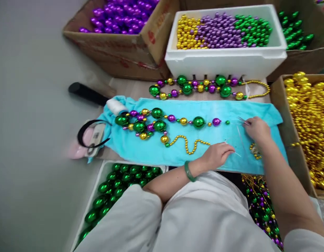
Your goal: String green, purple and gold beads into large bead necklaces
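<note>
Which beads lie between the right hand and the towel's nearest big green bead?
Head view, from the right hand: a small green bead, a purple bead, then a small gold bead.

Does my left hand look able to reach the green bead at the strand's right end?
Probably yes: your left hand is close, and nothing bulky blocks the green bead.

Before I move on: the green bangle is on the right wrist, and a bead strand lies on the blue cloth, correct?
Not quite: the head view shows the green bangle on the left wrist. A bead strand does lie on the blue cloth.
</note>
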`<state>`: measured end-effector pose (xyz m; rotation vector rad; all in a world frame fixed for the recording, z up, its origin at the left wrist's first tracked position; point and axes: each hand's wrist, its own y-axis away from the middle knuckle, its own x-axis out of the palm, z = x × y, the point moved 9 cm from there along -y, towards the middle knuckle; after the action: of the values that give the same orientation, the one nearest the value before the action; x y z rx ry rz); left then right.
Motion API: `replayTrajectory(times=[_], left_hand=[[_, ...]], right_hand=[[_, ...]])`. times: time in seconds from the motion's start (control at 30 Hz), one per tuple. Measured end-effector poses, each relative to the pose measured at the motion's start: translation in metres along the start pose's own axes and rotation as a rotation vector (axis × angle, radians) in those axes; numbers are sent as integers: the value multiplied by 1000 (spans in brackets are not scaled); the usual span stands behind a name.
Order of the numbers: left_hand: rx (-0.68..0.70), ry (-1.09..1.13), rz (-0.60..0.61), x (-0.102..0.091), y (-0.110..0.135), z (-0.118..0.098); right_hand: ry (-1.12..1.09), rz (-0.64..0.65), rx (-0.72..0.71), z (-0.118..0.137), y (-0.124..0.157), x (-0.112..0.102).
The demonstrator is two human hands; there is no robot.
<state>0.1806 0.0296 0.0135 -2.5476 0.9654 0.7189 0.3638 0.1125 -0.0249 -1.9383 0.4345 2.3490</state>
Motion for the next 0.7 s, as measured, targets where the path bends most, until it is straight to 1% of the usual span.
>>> replayTrajectory(times=[0.1,0.17,0.23,0.3,0.37,0.43,0.47,0.53,0.6,0.63,0.7], left_hand=[[28,-11,104,20,2,-3],[46,-7,157,30,4,-4],[57,7,165,33,5,-4],[73,20,148,31,5,-5],[85,25,123,26,4,-7],[87,37,62,15,-2,-9],[85,49,7,7,-6,-10],[86,83,-146,-14,-17,-14],[99,105,-285,-33,-29,-18],[114,106,-322,-39,-36,-20],[137,85,-324,-42,-52,-20]], right_hand=[[-10,26,-18,-7,-3,4],[-44,53,-5,-12,-5,4],[-89,42,3,-14,-5,-4],[-167,-1,16,-15,-4,-19],[-294,-43,37,-16,-2,-37],[-431,-96,32,-13,3,-58],[-485,-122,8,-10,6,-69],[-557,-159,-57,1,16,-90],[-598,-156,-116,11,28,-105],[-607,-148,-130,15,33,-111],[-601,-152,-137,15,42,-119]])
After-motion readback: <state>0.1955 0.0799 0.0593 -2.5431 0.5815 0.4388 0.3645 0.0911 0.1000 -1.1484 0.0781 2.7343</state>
